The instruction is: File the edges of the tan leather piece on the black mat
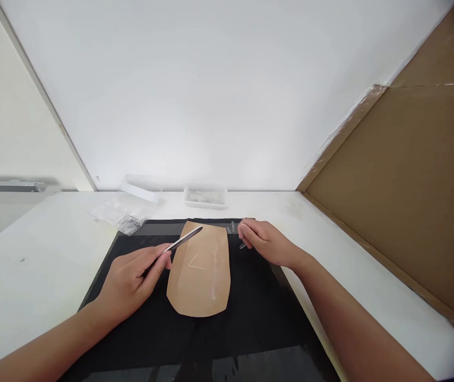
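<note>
My left hand (131, 276) pinches a slim dark strip with a pale upper edge (182, 240), seen edge-on and slanting up to the right. The strip is above a tan, round-cornered panel (200, 286), which has a pale angled mark on its face. Under the panel spreads a black mat (250, 307). At the mat's far right, my right hand (260, 240) is closed, fingers curled inward. A small clear sliver (243, 245) shows just below those fingers; whether they grip it is hidden. More small clear pieces (230, 228) lie beside that hand.
On the white table (23, 281) behind the mat stands a translucent tray (205, 197) with small pieces inside. Left of it are a clear box (141, 187) and a crumpled plastic bag (121, 212). A cardboard panel (402, 191) rises along the right, a white wall behind.
</note>
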